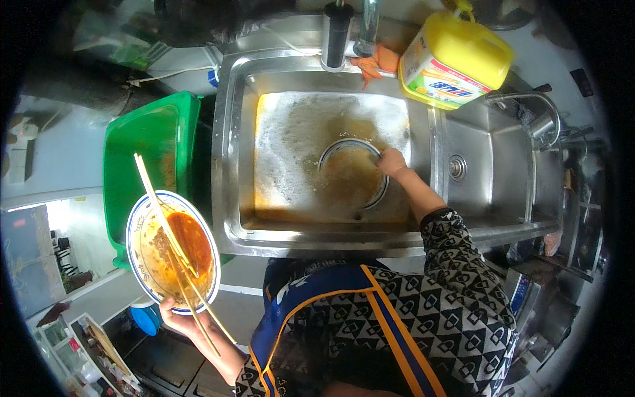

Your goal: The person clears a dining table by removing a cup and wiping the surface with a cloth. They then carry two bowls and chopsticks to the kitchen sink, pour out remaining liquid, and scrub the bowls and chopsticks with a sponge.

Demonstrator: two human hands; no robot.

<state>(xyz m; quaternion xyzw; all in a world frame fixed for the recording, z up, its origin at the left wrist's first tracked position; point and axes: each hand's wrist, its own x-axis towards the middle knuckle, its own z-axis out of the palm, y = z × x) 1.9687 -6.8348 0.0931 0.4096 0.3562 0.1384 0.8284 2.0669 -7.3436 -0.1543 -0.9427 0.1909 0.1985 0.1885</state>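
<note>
My left hand (192,327) grips the lower edge of a white bowl (147,268) with a blue rim, tilted, with reddish-brown oily leftovers inside. Several light wooden chopsticks (161,213) lie across this bowl, some reaching past its rim. The bowl hangs at the near side of a green bin (147,142). In the large sink basin (233,165), full of foamy, brownish water, my right hand (393,163) is closed on the right rim of a round bowl (329,151). That bowl is mostly under water, its lower part blurred by the murk.
A yellow jug (456,56) stands at the sink's back right corner, beside an orange cloth (377,63) and a black cylinder (337,36). To the right is a second steel basin (473,192) with a drain and a curved faucet (552,109). A blue container (145,319) sits low at left.
</note>
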